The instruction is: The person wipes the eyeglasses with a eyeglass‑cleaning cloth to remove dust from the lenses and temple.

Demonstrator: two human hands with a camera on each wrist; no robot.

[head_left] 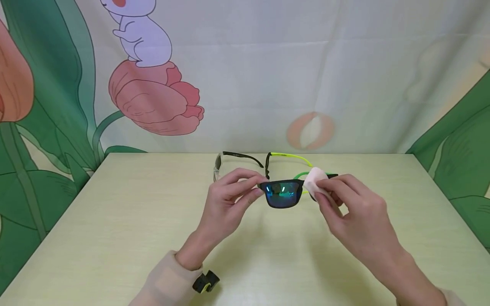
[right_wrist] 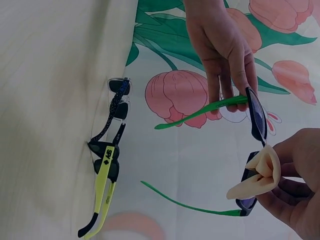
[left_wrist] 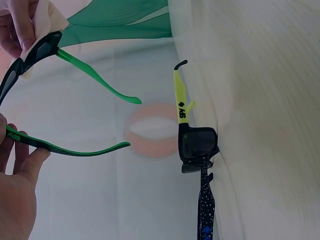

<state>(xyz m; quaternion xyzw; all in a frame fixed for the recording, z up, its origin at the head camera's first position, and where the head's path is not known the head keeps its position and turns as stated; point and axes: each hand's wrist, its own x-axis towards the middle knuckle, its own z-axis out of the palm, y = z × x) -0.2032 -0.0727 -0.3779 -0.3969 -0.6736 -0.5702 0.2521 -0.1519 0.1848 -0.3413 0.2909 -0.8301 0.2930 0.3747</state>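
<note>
Black sunglasses with mirrored blue-green lenses point(head_left: 283, 194) and green temple arms point(left_wrist: 95, 75) are held up over the table, arms pointing away from me. My left hand point(head_left: 231, 202) pinches them at the left hinge, where lens frame meets arm. In my right hand point(head_left: 357, 212) is a folded pale cloth point(head_left: 314, 178), pinched between thumb and fingers around the right lens. The right wrist view shows the cloth point(right_wrist: 267, 172) wrapped over that lens, covering much of it. Part of the right lens is hidden behind cloth and fingers.
Behind the held pair, sunglasses with yellow arms point(right_wrist: 103, 175) lie on the pale wooden table point(head_left: 126, 238). Beside them is a clear-framed pair point(right_wrist: 120, 87) with dark speckled arms. A curtain printed with flowers point(head_left: 157, 97) hangs at the table's back edge.
</note>
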